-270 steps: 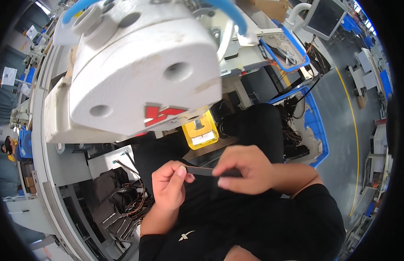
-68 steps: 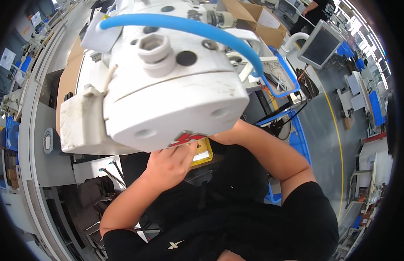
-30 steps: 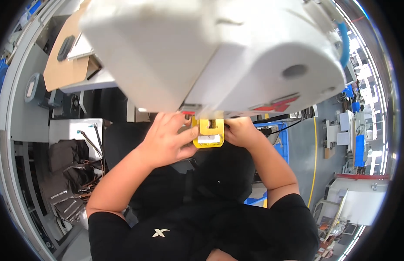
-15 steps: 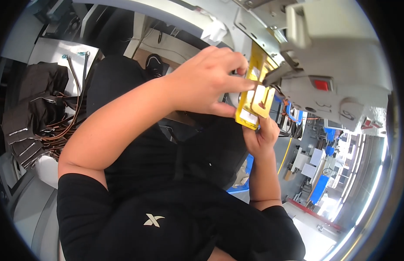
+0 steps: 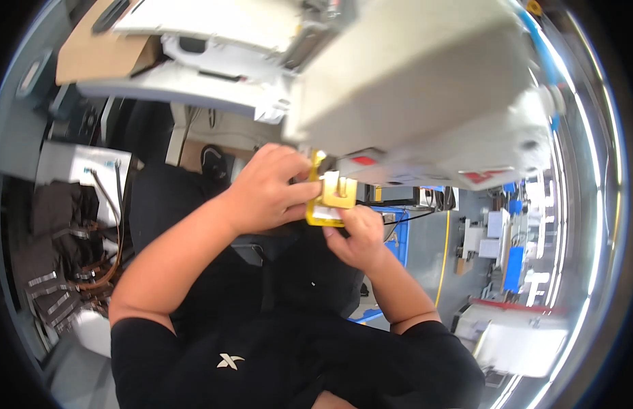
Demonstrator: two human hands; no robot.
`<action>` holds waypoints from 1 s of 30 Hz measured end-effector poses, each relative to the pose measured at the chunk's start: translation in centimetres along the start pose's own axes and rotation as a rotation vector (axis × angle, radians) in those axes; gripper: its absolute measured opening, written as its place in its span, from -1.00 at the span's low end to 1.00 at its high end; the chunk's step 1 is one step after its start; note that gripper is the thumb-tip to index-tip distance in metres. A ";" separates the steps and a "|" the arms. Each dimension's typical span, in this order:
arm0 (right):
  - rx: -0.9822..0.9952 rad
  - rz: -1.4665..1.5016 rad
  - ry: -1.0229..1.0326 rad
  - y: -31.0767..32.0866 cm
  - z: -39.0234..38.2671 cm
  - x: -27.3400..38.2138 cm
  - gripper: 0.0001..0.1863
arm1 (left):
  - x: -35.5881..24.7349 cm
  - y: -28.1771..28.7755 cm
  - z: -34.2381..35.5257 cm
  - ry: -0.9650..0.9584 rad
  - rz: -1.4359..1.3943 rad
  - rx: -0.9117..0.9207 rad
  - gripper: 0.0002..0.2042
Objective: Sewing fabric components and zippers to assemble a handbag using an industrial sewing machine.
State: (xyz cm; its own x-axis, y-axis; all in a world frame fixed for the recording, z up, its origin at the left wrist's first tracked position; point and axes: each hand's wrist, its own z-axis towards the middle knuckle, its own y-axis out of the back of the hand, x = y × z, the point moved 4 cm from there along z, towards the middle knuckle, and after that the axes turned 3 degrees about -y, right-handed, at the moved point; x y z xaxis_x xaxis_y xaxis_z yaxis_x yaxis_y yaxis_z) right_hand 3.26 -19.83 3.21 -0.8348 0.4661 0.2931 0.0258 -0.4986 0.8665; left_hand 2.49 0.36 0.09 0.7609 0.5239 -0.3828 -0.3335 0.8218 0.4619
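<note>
Beneath the head of a large cream-white machine (image 5: 425, 129), both my hands are on a flat yellow plate (image 5: 315, 219) with pale, window-like areas. A gold-coloured slotted piece (image 5: 339, 198) lies over its right side. My left hand (image 5: 267, 189) is closed on the plate's left edge, with thumb and fingers near the slotted piece. From below, my right hand (image 5: 361, 235) pinches the near right corner, thumb underneath. The plate's far end runs up under the machine, and the contact there is hidden.
At the left, dark fabric pieces (image 5: 54, 218) and brown cords (image 5: 102, 273) lie beside a white board (image 5: 91, 167). A cardboard piece (image 5: 102, 44) is at the far left. Blue-framed racking (image 5: 400, 238) stands right of my hand. A yellow floor line (image 5: 442, 259) runs further right.
The view has swung, so the machine fills more of the upper picture. My hands and the yellow plate now appear further left and lower; both hands still hold the plate.
</note>
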 end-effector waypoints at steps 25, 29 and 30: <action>-0.183 -0.434 -1.026 14.9 -12.1 -39.3 -0.72 | -1.2 -1.4 -1.0 0.148 0.062 0.234 -0.17; -0.068 -0.398 -1.086 14.3 -12.2 -43.4 -0.68 | -1.1 -2.0 -1.4 0.201 -0.016 0.164 -0.16; -0.096 -0.393 -1.135 14.2 -12.0 -44.1 -0.64 | -1.2 -2.0 -1.4 0.174 0.022 0.160 -0.15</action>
State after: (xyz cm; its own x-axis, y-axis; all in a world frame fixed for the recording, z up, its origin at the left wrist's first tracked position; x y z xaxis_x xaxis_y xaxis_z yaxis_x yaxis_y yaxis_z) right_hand 33.80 -56.26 -2.26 0.1846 0.9514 0.2464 -0.2028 -0.2084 0.9568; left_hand 1.44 -1.56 -1.50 0.6423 0.5837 -0.4968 -0.2459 0.7708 0.5877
